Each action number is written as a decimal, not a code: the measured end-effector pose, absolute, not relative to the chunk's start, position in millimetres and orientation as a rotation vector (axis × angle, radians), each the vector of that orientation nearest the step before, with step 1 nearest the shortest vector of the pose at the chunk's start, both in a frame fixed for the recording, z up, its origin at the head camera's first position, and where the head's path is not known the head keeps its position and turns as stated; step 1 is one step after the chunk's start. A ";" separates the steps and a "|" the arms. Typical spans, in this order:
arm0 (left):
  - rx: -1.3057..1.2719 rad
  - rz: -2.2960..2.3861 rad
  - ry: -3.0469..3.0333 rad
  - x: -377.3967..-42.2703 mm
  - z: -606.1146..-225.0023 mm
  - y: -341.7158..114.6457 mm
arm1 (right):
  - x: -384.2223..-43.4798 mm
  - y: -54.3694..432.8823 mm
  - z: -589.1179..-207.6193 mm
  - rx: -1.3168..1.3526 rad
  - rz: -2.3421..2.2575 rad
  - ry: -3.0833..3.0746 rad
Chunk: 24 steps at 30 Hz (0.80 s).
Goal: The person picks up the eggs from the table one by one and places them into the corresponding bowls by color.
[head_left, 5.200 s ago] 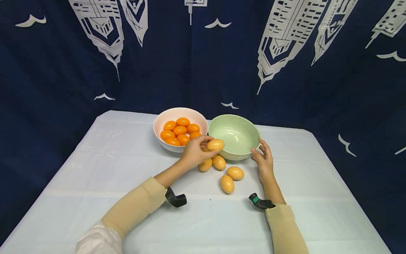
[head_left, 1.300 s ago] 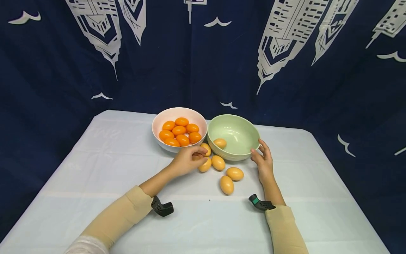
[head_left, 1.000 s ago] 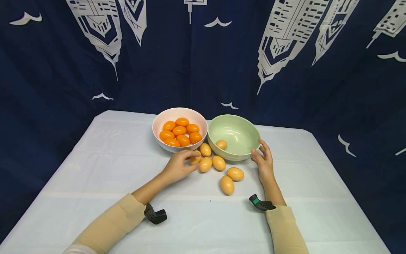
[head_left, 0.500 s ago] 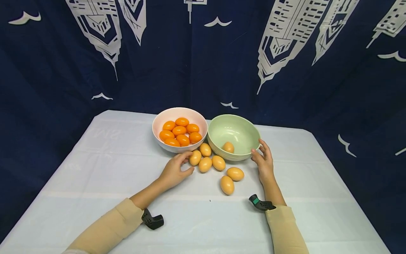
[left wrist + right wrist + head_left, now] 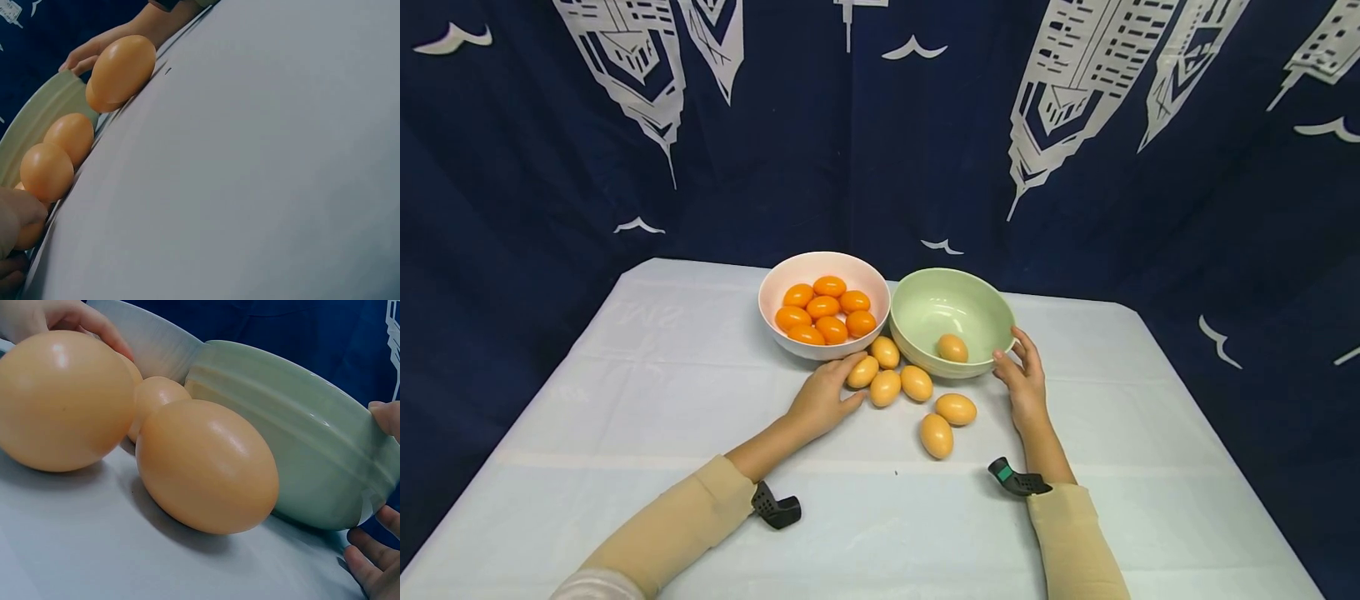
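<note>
My left hand (image 5: 820, 402) reaches round the leftmost tan egg (image 5: 862, 372), its fingers on the far side and thumb on the near side. That egg still sits among several other tan eggs (image 5: 916, 383) on the table. In the left wrist view the thumb (image 5: 24, 207) covers part of it. My right hand (image 5: 1026, 383) grips the right rim of the green bowl (image 5: 940, 302), thumb at the rim and fingers lower on the wall. One tan egg (image 5: 952, 348) lies inside that bowl. Two more eggs (image 5: 206, 465) are close to my right wrist camera.
A pink-and-white bowl (image 5: 782, 279) touches the green bowl's left side and holds several bright orange egg-shaped pieces (image 5: 823, 307). A white cloth covers the table (image 5: 880, 525). Behind it hangs a dark blue curtain (image 5: 850, 167) with white prints.
A tan egg has gone from my left hand into the green bowl and rolled rightward there. My left hand has come back to the leftmost egg. My right hand keeps its grip.
</note>
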<state>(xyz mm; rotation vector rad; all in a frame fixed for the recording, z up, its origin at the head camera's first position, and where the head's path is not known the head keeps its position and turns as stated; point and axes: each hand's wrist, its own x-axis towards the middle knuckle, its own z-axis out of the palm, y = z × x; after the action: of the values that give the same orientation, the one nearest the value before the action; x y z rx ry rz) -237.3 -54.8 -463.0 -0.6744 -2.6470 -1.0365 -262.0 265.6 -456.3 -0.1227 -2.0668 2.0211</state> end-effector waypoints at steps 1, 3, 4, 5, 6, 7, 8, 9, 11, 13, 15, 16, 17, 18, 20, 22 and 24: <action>-0.677 -1.024 -2.638 -238.4 -463.2 -54.6 | -262.2 265.7 -456.2 -0.120 2.019 -2.066; -0.679 -0.996 -2.619 -240.5 -464.1 -54.1 | -262.3 266.1 -455.9 -0.122 2.015 -2.069; -0.679 -0.985 -2.614 -241.3 -464.5 -53.9 | -262.2 266.2 -455.7 -0.122 2.017 -2.069; -0.679 -0.973 -2.609 -242.1 -465.2 -53.7 | -262.2 266.6 -455.7 -0.124 2.018 -2.071; -0.680 -0.968 -2.602 -242.7 -466.0 -53.5 | -262.2 266.7 -455.6 -0.122 2.018 -2.072; -0.679 -0.961 -2.596 -243.2 -466.8 -53.4 | -262.0 266.8 -455.5 -0.123 2.020 -2.073; -0.679 -0.957 -2.588 -243.5 -467.6 -53.2 | -261.9 266.8 -455.3 -0.125 2.022 -2.074; -0.679 -0.954 -2.579 -243.8 -468.3 -53.1 | -261.9 266.8 -455.2 -0.126 2.022 -2.076; -0.677 -0.964 -2.561 -243.8 -469.0 -53.0 | -261.9 266.8 -455.1 -0.124 2.022 -2.079; -0.670 -0.966 -2.553 -243.9 -469.6 -52.9 | -262.0 266.9 -455.1 -0.123 2.021 -2.076; -0.665 -0.963 -2.547 -244.1 -469.9 -52.8 | -262.8 267.5 -455.6 -0.119 2.018 -2.076; -0.662 -0.959 -2.545 -244.1 -470.1 -52.9 | -262.9 267.6 -455.8 -0.117 2.020 -2.074; -0.660 -0.959 -2.541 -244.1 -470.1 -52.9 | -263.1 267.8 -456.2 -0.116 2.019 -2.074; -0.659 -0.956 -2.537 -243.8 -470.2 -53.1 | -263.4 268.0 -456.8 -0.116 2.018 -2.074; -0.658 -0.953 -2.521 -243.0 -470.5 -53.4 | -263.6 268.2 -457.7 -0.114 2.017 -2.074; -0.660 -0.958 -2.498 -241.7 -469.9 -53.9 | -263.4 268.0 -458.6 -0.115 2.014 -2.077; -0.662 -0.968 -2.474 -240.5 -469.2 -54.3 | -263.2 268.0 -459.2 -0.113 2.013 -2.077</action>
<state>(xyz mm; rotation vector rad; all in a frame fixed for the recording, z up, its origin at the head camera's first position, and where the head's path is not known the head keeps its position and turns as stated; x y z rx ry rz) -240.5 -54.3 -469.2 -0.6617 -2.4745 -0.9685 -263.2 268.0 -459.2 -0.1127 -2.0772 2.0129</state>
